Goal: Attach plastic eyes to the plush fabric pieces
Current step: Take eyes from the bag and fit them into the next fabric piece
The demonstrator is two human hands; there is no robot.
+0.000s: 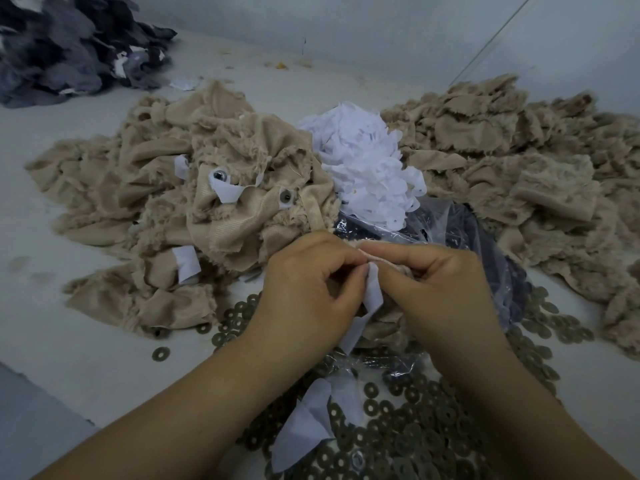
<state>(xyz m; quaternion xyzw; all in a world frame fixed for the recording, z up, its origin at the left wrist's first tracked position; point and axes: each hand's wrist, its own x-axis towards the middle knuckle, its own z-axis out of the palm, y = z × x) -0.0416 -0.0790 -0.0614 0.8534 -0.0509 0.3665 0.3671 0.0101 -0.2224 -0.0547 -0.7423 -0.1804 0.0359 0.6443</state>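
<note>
Both hands meet at the middle of the table, working on one small tan plush piece. The left hand has its fingers curled in, thumb and forefinger pinching the near edge of the piece together with a white backing strip that hangs down between the two hands. The right hand is curled as well, its thumb and fingertips pressed tight on the same piece from the other side (so the fabric is mostly hidden, only a furry edge showing above the knuckles). Whether an eye is already in this piece cannot be told.

Just beyond the left hand lies a heap of tan plush pieces, two of them showing a fitted plastic eye and a second eye, each with white backing around it. A second tan heap lies to the right, and a mound of white backing cutouts sits between the two. A clear plastic bag with dark contents lies under and behind the right hand. Olive-brown washers are scattered thickly over the near table, below the wrists. A pile of grey fabric sits in the far left corner.
</note>
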